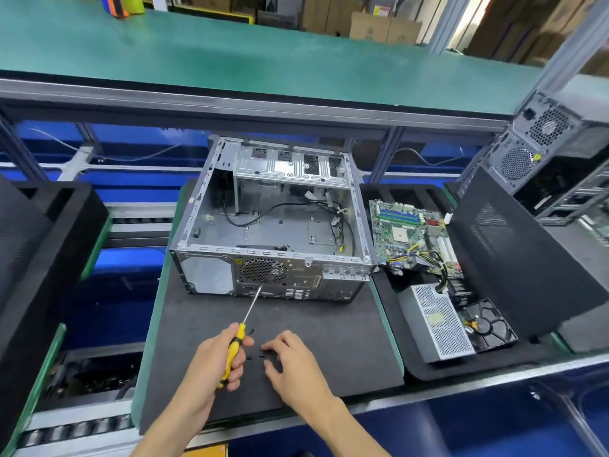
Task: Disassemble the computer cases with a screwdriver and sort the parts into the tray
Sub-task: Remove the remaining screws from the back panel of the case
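An opened grey computer case (273,225) lies on the black mat (329,324), its inside stripped to loose cables. My left hand (214,357) grips a yellow-and-black screwdriver (239,341), whose shaft points up toward the case's rear fan grille. My right hand (293,361) rests on the mat with fingers bent down over small black screws (260,356). In the black foam tray (425,371) to the right lie a green motherboard (412,235), a silver power supply (435,324) and a black fan (491,328).
A black side panel (514,255) leans against the tray's right side. More computer cases (553,153) stand at the far right. Another black foam tray (43,225) sits at the left. A green shelf (230,61) runs behind the case.
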`<state>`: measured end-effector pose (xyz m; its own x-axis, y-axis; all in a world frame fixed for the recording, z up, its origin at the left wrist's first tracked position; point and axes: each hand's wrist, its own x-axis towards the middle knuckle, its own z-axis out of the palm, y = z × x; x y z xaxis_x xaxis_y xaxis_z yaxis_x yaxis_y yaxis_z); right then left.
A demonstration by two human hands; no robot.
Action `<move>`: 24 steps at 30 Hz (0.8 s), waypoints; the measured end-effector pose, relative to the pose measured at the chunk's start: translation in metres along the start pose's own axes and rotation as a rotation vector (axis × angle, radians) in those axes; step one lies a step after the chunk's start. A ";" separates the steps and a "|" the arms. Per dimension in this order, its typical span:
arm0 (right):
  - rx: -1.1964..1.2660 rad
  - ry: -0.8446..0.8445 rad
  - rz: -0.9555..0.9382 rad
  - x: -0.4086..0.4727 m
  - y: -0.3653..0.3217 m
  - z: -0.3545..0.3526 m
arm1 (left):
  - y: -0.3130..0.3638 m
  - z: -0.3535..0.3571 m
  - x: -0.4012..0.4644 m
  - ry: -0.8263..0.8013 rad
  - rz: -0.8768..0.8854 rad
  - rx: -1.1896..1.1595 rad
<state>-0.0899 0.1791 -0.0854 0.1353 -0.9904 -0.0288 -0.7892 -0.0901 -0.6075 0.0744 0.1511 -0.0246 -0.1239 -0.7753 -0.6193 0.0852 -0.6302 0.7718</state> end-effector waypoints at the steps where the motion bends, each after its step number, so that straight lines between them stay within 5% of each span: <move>1: -0.003 -0.015 0.008 0.001 -0.001 -0.002 | 0.002 0.003 0.000 -0.004 0.002 -0.007; 6: -0.006 -0.070 0.026 -0.001 -0.013 -0.024 | 0.010 0.014 -0.004 -0.006 0.017 -0.001; 13: 0.038 0.478 -0.330 0.040 -0.031 -0.142 | 0.000 0.019 -0.015 0.281 0.383 0.564; 15: -0.049 0.360 -0.338 0.074 -0.031 -0.175 | -0.001 0.025 -0.016 0.296 0.429 0.527; 20: -0.278 -0.382 -0.121 0.149 -0.031 -0.191 | -0.013 0.041 -0.011 0.346 0.393 0.494; 24: -0.234 -0.513 -0.098 0.166 -0.025 -0.162 | -0.029 0.050 -0.003 0.417 0.359 0.414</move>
<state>-0.1448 0.0004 0.0534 0.4422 -0.8037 -0.3981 -0.8620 -0.2582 -0.4363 0.0230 0.1737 -0.0377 0.2391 -0.9369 -0.2550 -0.3451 -0.3275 0.8796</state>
